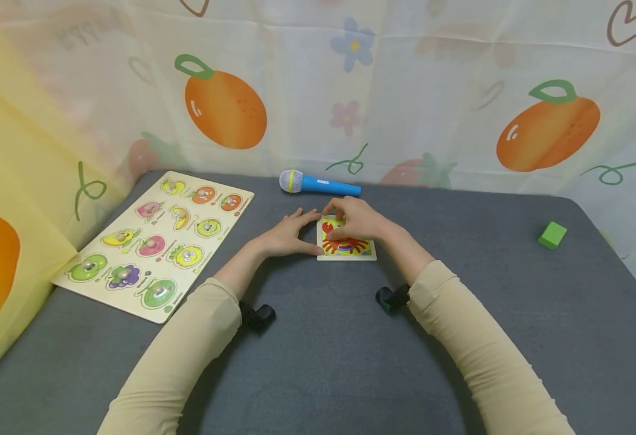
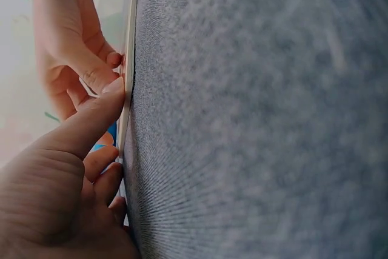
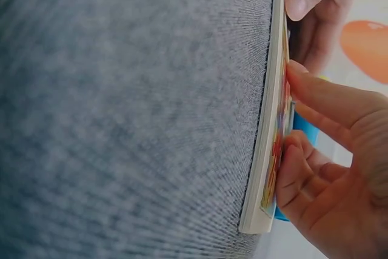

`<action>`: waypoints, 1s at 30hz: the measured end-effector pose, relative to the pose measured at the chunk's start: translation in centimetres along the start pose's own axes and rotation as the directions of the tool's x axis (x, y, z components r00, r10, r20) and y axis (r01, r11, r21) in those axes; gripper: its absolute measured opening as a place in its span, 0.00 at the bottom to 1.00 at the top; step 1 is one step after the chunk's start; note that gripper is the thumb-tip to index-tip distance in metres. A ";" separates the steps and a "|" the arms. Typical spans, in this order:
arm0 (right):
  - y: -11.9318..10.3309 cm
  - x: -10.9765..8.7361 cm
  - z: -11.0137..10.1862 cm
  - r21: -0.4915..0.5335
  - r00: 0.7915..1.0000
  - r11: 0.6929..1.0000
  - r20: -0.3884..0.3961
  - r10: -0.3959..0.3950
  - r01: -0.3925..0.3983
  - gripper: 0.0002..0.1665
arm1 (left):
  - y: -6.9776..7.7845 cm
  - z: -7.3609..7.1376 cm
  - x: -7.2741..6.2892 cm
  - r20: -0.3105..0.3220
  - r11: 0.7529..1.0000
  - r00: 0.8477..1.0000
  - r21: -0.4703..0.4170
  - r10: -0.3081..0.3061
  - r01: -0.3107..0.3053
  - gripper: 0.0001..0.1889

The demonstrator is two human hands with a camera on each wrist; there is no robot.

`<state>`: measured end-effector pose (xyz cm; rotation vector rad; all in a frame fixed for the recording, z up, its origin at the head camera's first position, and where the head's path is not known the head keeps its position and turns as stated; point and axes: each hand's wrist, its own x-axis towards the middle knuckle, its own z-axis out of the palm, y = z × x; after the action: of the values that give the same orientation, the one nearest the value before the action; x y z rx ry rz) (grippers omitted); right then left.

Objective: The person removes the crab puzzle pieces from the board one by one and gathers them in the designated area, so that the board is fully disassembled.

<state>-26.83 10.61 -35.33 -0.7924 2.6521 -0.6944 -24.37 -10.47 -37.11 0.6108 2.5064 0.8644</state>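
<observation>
A small crab picture puzzle [image 1: 365,248] with a pale frame lies flat on the table in front of me. My left hand [image 1: 287,237] lies along its left edge, thumb at the near corner and fingers at the far one. From the right, my right hand [image 1: 360,219] reaches over the picture with bent fingers. In the right wrist view, the right thumb and fingertips touch the puzzle's [image 3: 271,168] top face. Whether they pinch a loose piece is hidden. In the left wrist view, the left thumb [image 2: 100,110] touches the puzzle's edge.
Behind the puzzle lies a blue toy microphone [image 1: 328,186]. A fruit peg board [image 1: 187,281] with several knobbed pieces is on the left, close to the left forearm. A green block [image 1: 552,235] sits far right. A printed curtain [image 1: 415,78] hangs behind the grey table [image 1: 323,362].
</observation>
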 end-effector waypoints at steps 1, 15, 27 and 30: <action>0.0 0.0 0.0 -0.001 1.000 1.000 0.001 -0.001 0.001 0.30 | 0.0 0.0 0.0 0.000 1.000 1.000 -0.001 0.003 -0.003 0.46; 0.1 0.1 0.1 -0.024 0.999 0.999 0.031 -0.026 0.027 0.29 | 0.1 0.2 -0.1 -0.012 0.999 1.000 0.053 0.014 -0.013 0.47; -0.1 0.0 -0.2 -0.029 0.998 1.000 0.065 0.004 -0.002 0.29 | 0.6 0.5 -0.2 -0.020 0.995 1.000 0.100 -0.010 0.012 0.46; -0.2 0.2 -0.3 -0.035 0.997 0.999 0.078 0.014 -0.011 0.29 | 0.7 0.5 -0.3 -0.022 0.995 1.000 0.097 -0.012 0.014 0.46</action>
<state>-26.99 10.47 -35.03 -0.7946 2.6033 -0.6032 -23.75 -9.91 -36.95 0.6189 2.5808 0.7511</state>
